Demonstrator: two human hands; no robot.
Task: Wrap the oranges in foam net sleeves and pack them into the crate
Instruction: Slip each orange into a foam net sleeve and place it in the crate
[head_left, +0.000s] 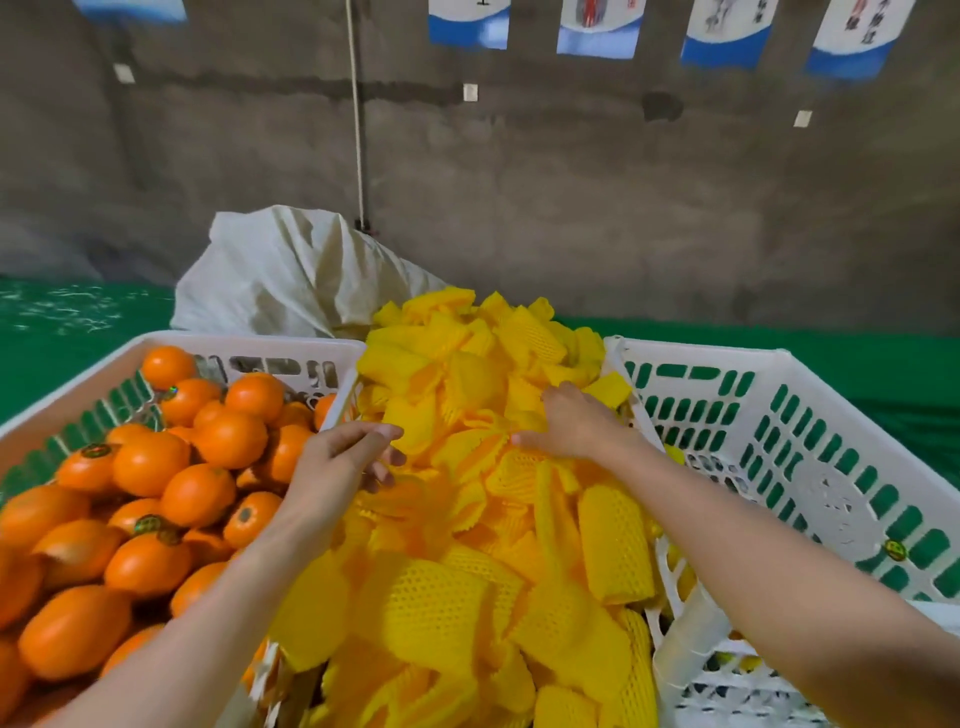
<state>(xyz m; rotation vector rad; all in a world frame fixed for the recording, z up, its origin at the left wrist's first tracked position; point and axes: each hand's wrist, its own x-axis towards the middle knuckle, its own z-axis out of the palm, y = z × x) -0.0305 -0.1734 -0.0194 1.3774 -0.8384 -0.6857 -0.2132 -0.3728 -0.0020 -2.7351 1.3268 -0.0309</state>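
A heap of yellow foam net sleeves (467, 545) fills the middle crate. Bare oranges (150, 462) fill the white crate (249, 344) on the left. A white crate (779, 431) on the right shows mostly bare walls and a few wrapped fruits low down. My left hand (343, 457) hovers over the left side of the sleeve heap, fingers curled and slightly blurred, holding nothing I can make out. My right hand (576, 421) lies palm down on the sleeves near the heap's far right, fingers spread.
A pale cloth sack (291, 275) stands behind the crates against a grey concrete wall. Green floor covering (78, 322) stretches on both sides. A rope (357, 130) hangs down the wall above the sack.
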